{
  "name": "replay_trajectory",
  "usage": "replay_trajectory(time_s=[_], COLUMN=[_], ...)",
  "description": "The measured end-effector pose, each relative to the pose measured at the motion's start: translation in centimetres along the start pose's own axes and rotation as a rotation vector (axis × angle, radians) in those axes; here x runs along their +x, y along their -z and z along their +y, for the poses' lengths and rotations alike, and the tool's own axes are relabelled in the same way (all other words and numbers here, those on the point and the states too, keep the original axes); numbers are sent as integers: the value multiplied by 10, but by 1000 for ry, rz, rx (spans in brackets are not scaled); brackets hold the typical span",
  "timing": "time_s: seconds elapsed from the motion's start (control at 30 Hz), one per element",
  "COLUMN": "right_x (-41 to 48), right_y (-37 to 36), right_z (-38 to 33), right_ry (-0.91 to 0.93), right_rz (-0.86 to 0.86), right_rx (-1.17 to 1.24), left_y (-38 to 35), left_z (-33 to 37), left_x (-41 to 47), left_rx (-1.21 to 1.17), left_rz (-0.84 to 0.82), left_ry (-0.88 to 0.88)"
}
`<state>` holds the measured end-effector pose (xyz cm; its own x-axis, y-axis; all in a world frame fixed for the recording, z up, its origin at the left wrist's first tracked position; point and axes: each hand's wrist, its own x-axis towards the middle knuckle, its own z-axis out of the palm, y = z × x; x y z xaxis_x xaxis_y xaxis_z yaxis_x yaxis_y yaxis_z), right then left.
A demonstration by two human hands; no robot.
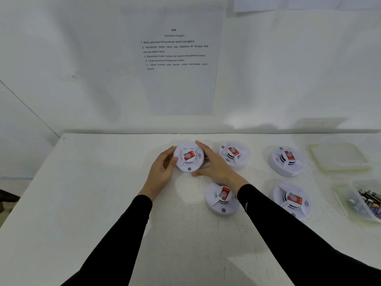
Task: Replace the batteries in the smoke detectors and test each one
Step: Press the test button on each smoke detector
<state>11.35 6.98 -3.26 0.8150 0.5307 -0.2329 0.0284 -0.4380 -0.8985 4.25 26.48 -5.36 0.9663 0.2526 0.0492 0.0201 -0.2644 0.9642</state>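
**Detector in both hands, cover not yet opened**

The left hand (162, 168) and right hand (214, 166) curl round the rim of the far-left smoke detector (188, 156), which sits face up at the far centre of the table (103, 182). The next move is likely flipping it to reach the battery cover. The battery tub (360, 201) sits far right.

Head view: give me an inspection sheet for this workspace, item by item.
Surface: white table, scuffed.
Job's things: held detector at back centre; four other detectors to its right, sticker side up; what look like batteries in a clear tub at the right edge.
Clutter: loose lid lying flat behind the tub.
Hands: left hand and right hand grip the held detector's rim.
Cables: nothing seen.
Surroundings: white wall, printed instruction sheet.
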Motion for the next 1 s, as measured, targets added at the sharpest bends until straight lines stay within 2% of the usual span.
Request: replay_trajectory(time_s=[0.17, 0.53, 0.7, 0.8, 0.83, 0.9, 0.93, 0.97, 1.0], right_x=[3, 5, 2, -13, -19, -27, -30, -32, -33], right_y=[-5, -4, -3, 4, 8, 18, 26, 34, 41], right_z=[3, 4, 0, -11, -13, -9, -7, -6, -5], right_ry=[3, -25, -38, -18, 32, 169, 168, 83, -97], right_rz=[57, 38, 17, 10, 112, 534, 724, 826, 816], right_rx=[-99, -195, -184, -39, -35, -183, -266, -353, -422], left_y=[-4, -5, -5, -5, -5, -5, -5, -4, -3], left_z=[-3, 4, 3, 6, 7, 6, 7, 7, 8], left_x=[-1, -2, -2, -5, -5, -6, -8, -8, -9], left_rx=[140, 135, 107, 47, 26, -13, -25, -33, -34], left_rz=[62, 20, 26, 48, 58, 69, 68, 64, 57], left_ry=[-52, 62, 93, 117, 132, 163, 174, 181, 188])
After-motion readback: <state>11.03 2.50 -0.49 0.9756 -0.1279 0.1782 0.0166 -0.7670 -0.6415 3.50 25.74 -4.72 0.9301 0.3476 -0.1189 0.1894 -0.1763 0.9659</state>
